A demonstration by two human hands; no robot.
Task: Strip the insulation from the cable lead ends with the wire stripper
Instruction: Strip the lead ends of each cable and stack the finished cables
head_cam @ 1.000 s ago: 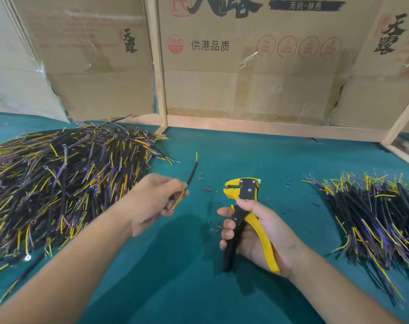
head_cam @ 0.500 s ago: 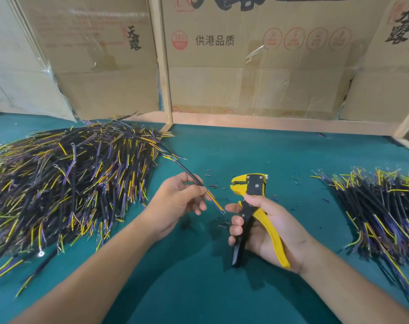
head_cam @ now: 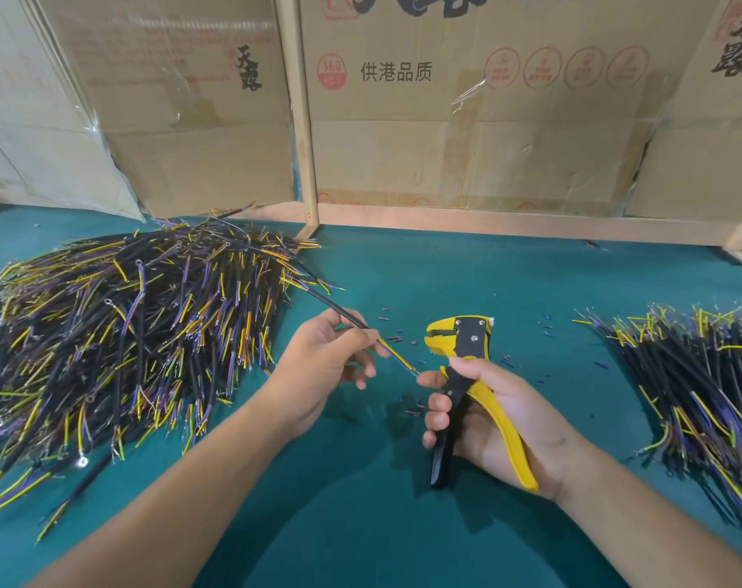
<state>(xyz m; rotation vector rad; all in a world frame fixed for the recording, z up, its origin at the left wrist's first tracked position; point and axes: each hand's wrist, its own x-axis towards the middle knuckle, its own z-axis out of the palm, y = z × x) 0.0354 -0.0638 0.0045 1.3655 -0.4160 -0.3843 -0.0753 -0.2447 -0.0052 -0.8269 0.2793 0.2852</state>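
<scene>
My left hand (head_cam: 322, 367) pinches a single black cable (head_cam: 339, 311) between thumb and fingers. Its yellow and blue leads (head_cam: 396, 354) stick out to the right and down, and their tips reach my right index fingertip. My right hand (head_cam: 500, 422) grips the yellow-and-black wire stripper (head_cam: 462, 345) by its handles, jaws pointing up and left. The jaws stand a little above and right of the lead tips and hold nothing.
A large heap of black cables with yellow and purple leads (head_cam: 118, 341) lies at the left on the green mat (head_cam: 382, 524). A smaller pile of cables (head_cam: 696, 379) lies at the right. Small insulation scraps (head_cam: 392, 338) dot the mat. Cardboard boxes (head_cam: 466, 120) wall the back.
My left hand has turned the cable from leads-up to leads pointing right and down, and brought the tips against my right index finger. The stripper has barely moved.
</scene>
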